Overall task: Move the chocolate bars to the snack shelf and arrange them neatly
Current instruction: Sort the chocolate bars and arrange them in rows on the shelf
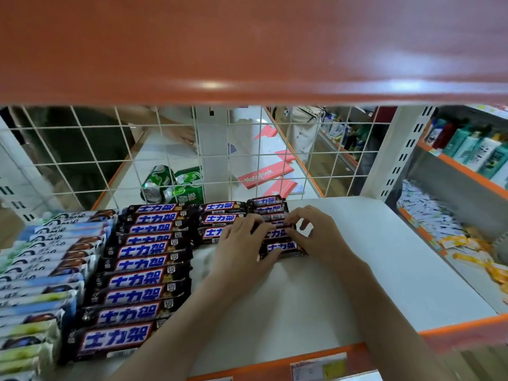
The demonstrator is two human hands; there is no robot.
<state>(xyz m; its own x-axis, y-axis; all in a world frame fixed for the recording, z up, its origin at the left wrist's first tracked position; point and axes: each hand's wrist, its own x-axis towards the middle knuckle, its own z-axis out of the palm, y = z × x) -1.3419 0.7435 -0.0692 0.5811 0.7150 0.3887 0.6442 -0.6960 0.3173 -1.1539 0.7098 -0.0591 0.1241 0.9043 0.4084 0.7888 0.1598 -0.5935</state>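
Note:
Dark-wrapped chocolate bars with blue and white lettering lie on the white snack shelf (pixel 384 270). A long column of them (pixel 137 273) runs front to back at the left. A short column (pixel 220 218) sits at the back middle. A third column of smaller bars (pixel 270 209) lies to its right. My left hand (pixel 242 251) lies over the left ends of this column's front bars, fingers fairly straight. My right hand (pixel 316 235) pinches the right end of a bar (pixel 277 233) in it. The frontmost small bar (pixel 281 247) lies between my hands.
Pale blue and green snack packs (pixel 41 273) fill the shelf's left side. A white wire grid (pixel 247 149) backs the shelf, with green cans (pixel 176 185) behind it. An orange shelf (pixel 247 50) hangs overhead. Bottles (pixel 472 149) and small packets (pixel 434 215) fill the right-hand shelves.

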